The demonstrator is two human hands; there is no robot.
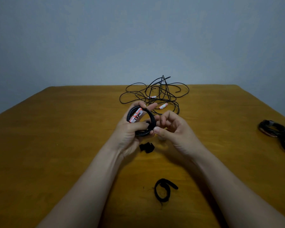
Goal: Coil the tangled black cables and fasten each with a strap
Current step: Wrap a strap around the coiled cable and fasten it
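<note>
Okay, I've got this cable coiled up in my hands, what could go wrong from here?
1. The coiled black cable with its white-and-red label is kept together only by your left hand and right hand; no closed strap shows, so easing your grip may let the loops spring open.
2. The tangled pile of thin black cables lies just behind; a freed end could snag in it.

We see a wooden table (64,129) of a yellow-brown colour, its far edge running straight across and its far corners rounded, filling the lower half of the view. Behind it stands a plain blue-grey wall (138,38). Near the table's middle lies a small pale thing (161,138), too blurred for us to tell what it is.
</note>
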